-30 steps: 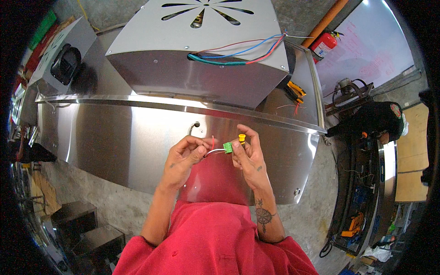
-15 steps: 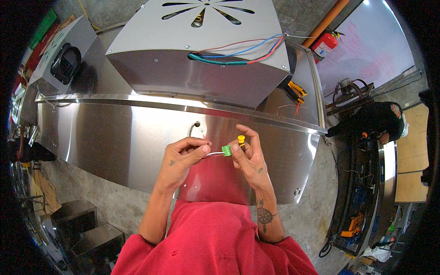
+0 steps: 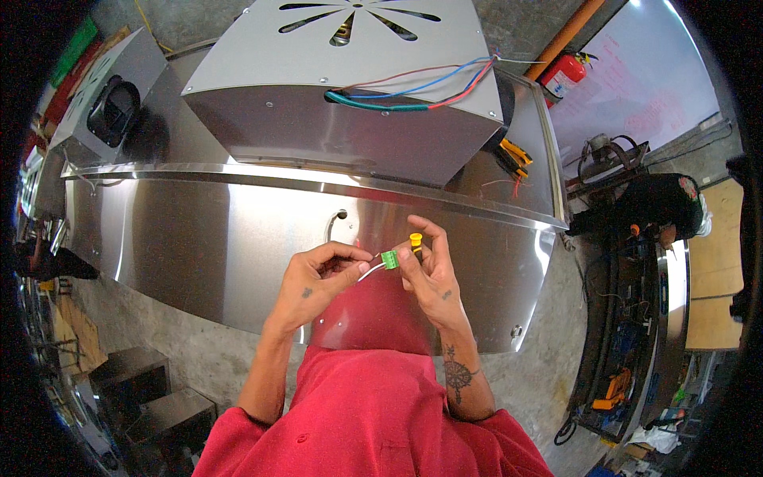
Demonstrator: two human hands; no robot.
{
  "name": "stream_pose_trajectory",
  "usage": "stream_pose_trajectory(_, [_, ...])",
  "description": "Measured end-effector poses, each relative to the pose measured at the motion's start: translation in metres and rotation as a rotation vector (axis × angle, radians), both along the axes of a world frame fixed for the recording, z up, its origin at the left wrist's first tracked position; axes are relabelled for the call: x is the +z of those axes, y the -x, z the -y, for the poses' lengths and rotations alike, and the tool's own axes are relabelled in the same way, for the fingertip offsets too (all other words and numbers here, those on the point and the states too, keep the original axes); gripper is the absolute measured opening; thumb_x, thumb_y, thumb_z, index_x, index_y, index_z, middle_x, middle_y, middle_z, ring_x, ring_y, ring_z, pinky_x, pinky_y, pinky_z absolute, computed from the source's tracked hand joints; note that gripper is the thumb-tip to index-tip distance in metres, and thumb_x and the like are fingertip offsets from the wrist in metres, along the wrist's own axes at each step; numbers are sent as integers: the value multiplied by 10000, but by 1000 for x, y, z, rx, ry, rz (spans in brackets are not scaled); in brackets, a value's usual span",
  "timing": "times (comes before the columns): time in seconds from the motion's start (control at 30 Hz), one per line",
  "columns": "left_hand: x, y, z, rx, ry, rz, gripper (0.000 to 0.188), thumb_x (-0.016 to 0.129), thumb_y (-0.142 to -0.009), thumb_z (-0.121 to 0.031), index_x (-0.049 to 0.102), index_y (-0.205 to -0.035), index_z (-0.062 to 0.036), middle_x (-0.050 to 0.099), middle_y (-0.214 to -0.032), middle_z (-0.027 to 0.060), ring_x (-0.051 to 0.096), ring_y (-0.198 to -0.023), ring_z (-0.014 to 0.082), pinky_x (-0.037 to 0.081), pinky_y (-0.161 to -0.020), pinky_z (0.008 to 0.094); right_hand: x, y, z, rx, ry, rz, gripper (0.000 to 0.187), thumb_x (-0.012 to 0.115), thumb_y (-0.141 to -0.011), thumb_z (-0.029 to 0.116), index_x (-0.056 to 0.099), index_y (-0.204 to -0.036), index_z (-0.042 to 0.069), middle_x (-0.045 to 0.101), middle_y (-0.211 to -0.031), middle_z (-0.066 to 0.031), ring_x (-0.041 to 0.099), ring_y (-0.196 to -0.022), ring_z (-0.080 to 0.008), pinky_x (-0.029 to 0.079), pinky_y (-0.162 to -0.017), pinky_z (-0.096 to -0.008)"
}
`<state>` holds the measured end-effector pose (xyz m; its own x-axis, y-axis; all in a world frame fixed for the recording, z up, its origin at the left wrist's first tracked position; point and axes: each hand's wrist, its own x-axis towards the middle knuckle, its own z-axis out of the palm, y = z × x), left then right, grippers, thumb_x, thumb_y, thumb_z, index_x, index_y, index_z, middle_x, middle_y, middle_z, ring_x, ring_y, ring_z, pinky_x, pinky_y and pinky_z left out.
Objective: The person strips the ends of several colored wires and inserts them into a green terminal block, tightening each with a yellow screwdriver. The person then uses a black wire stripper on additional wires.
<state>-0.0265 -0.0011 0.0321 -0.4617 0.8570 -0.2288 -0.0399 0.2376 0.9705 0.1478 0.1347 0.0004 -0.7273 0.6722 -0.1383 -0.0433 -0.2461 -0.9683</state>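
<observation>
Between the thumb and a finger of my right hand (image 3: 433,278) is a small green screw terminal block (image 3: 389,260). The same hand also keeps a small yellow-capped tool, like a screwdriver (image 3: 416,240), tucked among its fingers; its lower part is dark and mostly hidden. My left hand (image 3: 324,277) pinches a thin reddish wire whose tip is close to the block's left side; whether it sits inside cannot be made out. A white wire (image 3: 368,273) runs from the block down under my left fingers.
Under my hands lies a shiny steel panel (image 3: 175,238) with a cable coming through a hole. Behind it stands a grey metal housing (image 3: 262,56) with loose coloured wires (image 3: 381,103). Yellow-handled pliers (image 3: 515,156) lie to its right. A person (image 3: 660,207) bends at the far right.
My left hand has shifted slightly right, bringing the thin wire's tip up to the terminal block. The block has moved a little left and up with my right hand.
</observation>
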Motion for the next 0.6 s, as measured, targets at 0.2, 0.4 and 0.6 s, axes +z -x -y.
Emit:
stream_pose_trajectory(0.2, [5, 0, 0, -41, -10, -118, 160, 804, -943, -110, 804, -1083, -33, 781, -1010, 36, 659, -896, 96, 532, -832, 284, 0, 1, 2, -7, 8, 19, 593, 637, -1090, 362, 349, -1552, 126, 607, -1030, -4, 494, -785, -49, 416, -631, -217])
stream_pose_trajectory(0.4, [5, 1, -1, -89, -18, -142, 189, 791, -966, -168, 814, -1113, -52, 776, -1042, 45, 657, -915, 94, 530, -823, 274, 0, 0, 1, -4, 22, 16, 590, 634, -1090, 374, 351, -1549, 137, 615, -1040, -7, 493, -790, -53, 420, -636, -219])
stream_pose_trajectory(0.6, [2, 0, -1, -75, -28, -107, 195, 788, -970, -170, 808, -1119, -46, 773, -1029, 35, 659, -916, 96, 529, -831, 271, 2, -1, 0, 9, 42, 6, 579, 631, -1094, 349, 349, -1552, 134, 624, -1039, -7, 487, -780, -48, 414, -635, -212])
